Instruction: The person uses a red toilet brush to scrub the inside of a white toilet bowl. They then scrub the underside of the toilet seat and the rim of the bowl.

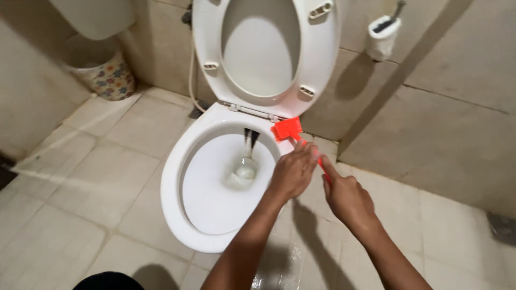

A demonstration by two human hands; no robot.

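The white toilet bowl (215,215) is filling the middle of the view, its seat and lid (266,51) standing tipped up against the tiled wall (457,107), which is leaving the rim bare all the way round and open to reach. A little water is sitting low in the bowl, with a dark streak running down the back of the inner wall just under the hinge. On the beige floor tiles (107,177) a wet patch is glinting just in front of the bowl, between the two forearms. Off to the left a flower-patterned bin (105,70) is standing in the corner, and up on the right a white holder with a dark brush (382,35) is hanging on the wall, both well apart from the hands. The orange-red scrubbing brush (288,129) is resting its head on the back right part of the rim, just beside the hinge, with its handle slanting down and to the right towards the person. The left hand (293,172) is curling around the upper handle close to the head, seemingly to press it onto the rim, while the right hand (346,196) is clenching the lower end of the handle, apparently to steer it.
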